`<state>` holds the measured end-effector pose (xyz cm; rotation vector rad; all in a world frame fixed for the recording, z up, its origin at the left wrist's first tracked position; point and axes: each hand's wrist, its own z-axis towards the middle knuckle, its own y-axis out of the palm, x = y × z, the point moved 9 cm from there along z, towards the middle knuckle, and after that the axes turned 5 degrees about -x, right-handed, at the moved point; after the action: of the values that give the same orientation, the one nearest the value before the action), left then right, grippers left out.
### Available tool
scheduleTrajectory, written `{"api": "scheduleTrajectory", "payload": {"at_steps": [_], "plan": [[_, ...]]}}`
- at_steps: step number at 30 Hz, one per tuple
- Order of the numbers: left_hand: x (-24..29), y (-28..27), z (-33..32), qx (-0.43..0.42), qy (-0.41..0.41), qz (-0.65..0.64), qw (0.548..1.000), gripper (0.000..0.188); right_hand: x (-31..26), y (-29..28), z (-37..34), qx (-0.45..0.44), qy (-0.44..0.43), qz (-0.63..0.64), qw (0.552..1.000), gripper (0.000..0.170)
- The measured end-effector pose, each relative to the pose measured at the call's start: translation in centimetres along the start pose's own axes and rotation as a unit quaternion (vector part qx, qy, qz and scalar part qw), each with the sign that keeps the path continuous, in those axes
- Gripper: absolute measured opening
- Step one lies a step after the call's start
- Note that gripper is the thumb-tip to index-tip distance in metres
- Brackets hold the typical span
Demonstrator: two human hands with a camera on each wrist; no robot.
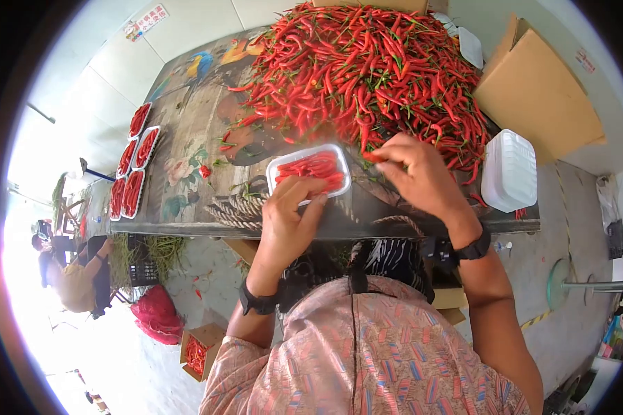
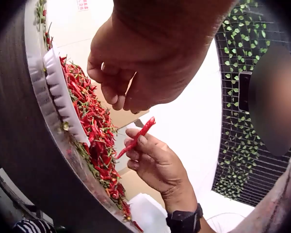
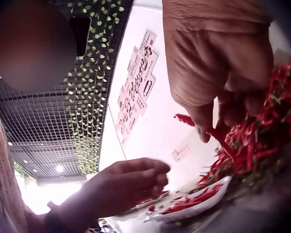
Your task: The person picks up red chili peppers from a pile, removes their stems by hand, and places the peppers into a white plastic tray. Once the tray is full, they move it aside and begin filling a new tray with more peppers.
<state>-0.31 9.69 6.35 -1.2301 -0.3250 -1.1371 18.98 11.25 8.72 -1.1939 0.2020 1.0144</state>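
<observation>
One red chilli [image 1: 374, 158] is pinched in your right hand [image 1: 420, 173], just right of the white tray [image 1: 346, 166] in the head view; your left hand [image 1: 287, 213] is over the tray's near side, and the chilli pile [image 1: 367, 76] spreads beyond it. From the left wrist, your left fingers curl loosely, nothing visible in them. From the right wrist, the chilli is held higher than the tray; best lay it alongside the tray's chillies [image 1: 311, 166], ends inside, pressing lightly to avoid bruising.

Pale tiled wall [image 1: 201, 21]; grey floor [image 1: 519, 277]; dark ceiling grid [image 3: 39, 121], leafy vines [image 3: 92, 97]; white glare far left, possibly doorway.
</observation>
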Motion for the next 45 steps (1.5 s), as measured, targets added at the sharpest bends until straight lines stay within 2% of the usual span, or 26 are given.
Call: {"api": "scheduleTrajectory", "payload": {"at_steps": [4, 6, 9, 11, 13, 14, 17, 21, 23, 30, 32, 36, 38, 39, 41, 45], "plan": [[-0.1, 0.7, 0.2, -0.01, -0.044, -0.077, 0.996, 0.019, -1.6, 4.4, -0.3, -0.068, 0.003, 0.103, 0.992, 0.015], [-0.8, 0.9, -0.2, -0.019, -0.058, -0.099, 0.993, 0.019, -1.2, 6.7, -0.6, -0.141, 0.088, 0.193, 0.967, 0.012], [-1.2, 0.9, -0.8, -0.022, -0.046, -0.092, 0.994, 0.018, -1.2, 8.0, -0.9, -0.147, 0.073, 0.195, 0.967, 0.011], [-1.8, 0.5, -1.2, -0.005, -0.04, -0.14, 0.989, 0.017, -1.4, 8.5, -1.0, -0.154, 0.075, 0.195, 0.966, 0.013], [-1.9, -0.2, -1.5, 0.03, -0.051, -0.142, 0.988, 0.016, -0.3, 9.2, -1.8, -0.144, 0.164, 0.257, 0.942, 0.015], [-2.1, -0.9, -1.7, 0.063, -0.061, -0.143, 0.986, 0.015, -0.4, 9.3, -1.9, -0.146, 0.164, 0.257, 0.941, 0.015], [-3.1, -1.3, -2.1, 0.088, -0.052, -0.172, 0.98, 0.012, -0.5, 9.8, -2.3, -0.164, 0.161, 0.239, 0.944, 0.016], [-3.9, -0.5, -2.6, 0.075, -0.087, -0.239, 0.964, 0.012, 0.0, 10.8, -2.6, -0.171, 0.168, 0.287, 0.928, 0.011], [-4.5, 0.8, -2.8, 0.032, -0.123, -0.32, 0.939, 0.014, 0.0, 11.0, -2.7, -0.186, 0.174, 0.289, 0.923, 0.011], [-4.2, 2.0, -3.5, 0.002, -0.132, -0.342, 0.931, 0.016, 0.0, 11.6, -3.4, -0.174, 0.179, 0.293, 0.923, 0.016], [-5.0, 1.0, -3.9, 0.046, -0.15, -0.286, 0.945, 0.011, 0.0, 11.6, -3.6, -0.178, 0.174, 0.276, 0.928, 0.017], [-6.2, -1.4, -3.8, 0.099, -0.138, -0.282, 0.944, 0.011, 0.6, 9.2, -3.6, -0.129, 0.174, 0.231, 0.949, 0.012], [-5.9, -3.0, -3.3, 0.098, -0.136, -0.05, 0.985, 0.012, 1.2, 8.3, -3.8, -0.12, 0.174, 0.214, 0.954, 0.012], [-4.2, -3.6, -2.6, 0.099, -0.1, 0.024, 0.99, 0.014, 1.5, 7.5, -3.9, -0.102, 0.175, 0.197, 0.959, 0.012], [-3.6, -3.8, -1.9, 0.091, -0.073, 0.068, 0.991, 0.015, 2.0, 5.9, -4.0, -0.051, 0.154, 0.128, 0.978, 0.011], [-3.4, -3.4, -0.8, 0.062, -0.017, 0.138, 0.988, 0.016, 3.2, 2.7, -4.4, 0.001, 0.166, 0.06, 0.984, 0.01]]}}
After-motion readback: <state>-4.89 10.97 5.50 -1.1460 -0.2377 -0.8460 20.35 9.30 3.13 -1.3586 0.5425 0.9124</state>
